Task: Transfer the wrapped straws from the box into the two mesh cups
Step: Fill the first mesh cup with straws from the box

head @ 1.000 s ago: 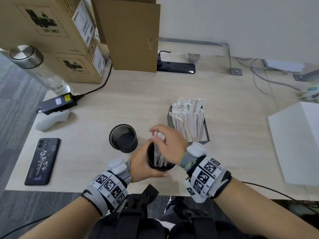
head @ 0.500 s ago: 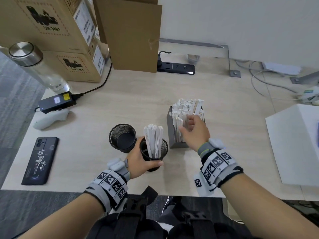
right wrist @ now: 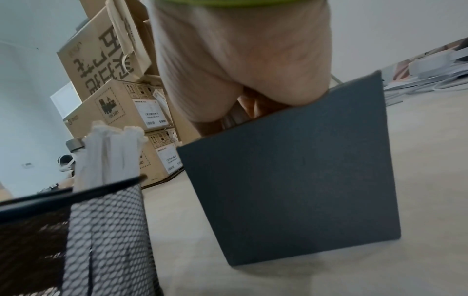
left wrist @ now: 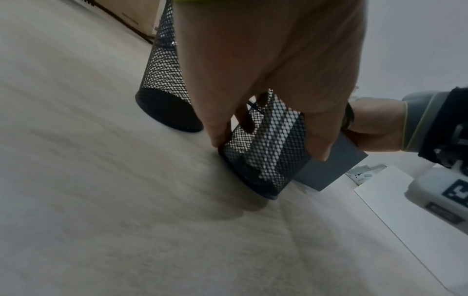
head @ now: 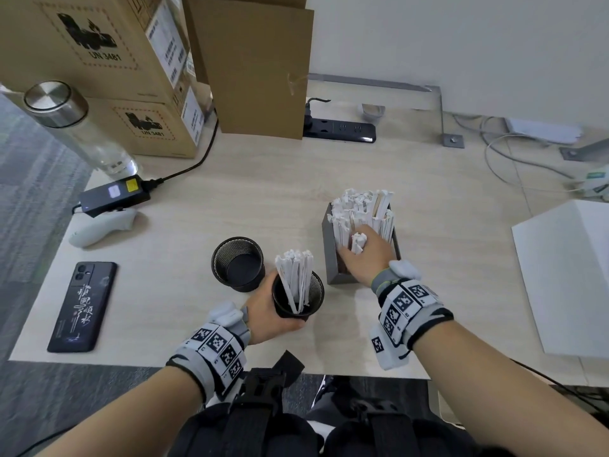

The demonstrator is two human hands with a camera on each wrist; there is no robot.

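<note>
A pale wood-grain surface [head: 263, 186] runs up to a white wall, with stacked brown cardboard cartons [head: 99, 70] at ten o'clock and a black power strip [head: 341, 130] at twelve.

Judging by how things lie, the transfer is at an early stage. The grey square-sided box [head: 333, 258], at about two o'clock from the near edge, is crowded with white paper-wrapped straws [head: 359, 209] standing on end, most of the stock by the look of it. Just beside it, at its eight o'clock, the nearer black wire-mesh cup [head: 298, 298] holds one modest bundle of wrapped straws [head: 295, 275], leaning slightly and rising well above the rim, with room left around them. The second black wire-mesh cup [head: 238, 263], at ten o'clock from the first and nearly touching it, holds nothing that I can see. So one cup is partly filled, the other is untouched, and most straws remain to be moved.

The left hand [head: 267, 311] wraps its fingers [left wrist: 220, 128] and thumb around the nearer cup's wall, steadying it upright on the surface. The right hand [head: 365, 255] reaches into the box from its near side, fingers curled around a small clump of straw tops.

The straws are slim, flat-wrapped and uniform, their paper ends crimped and ragged.
</note>
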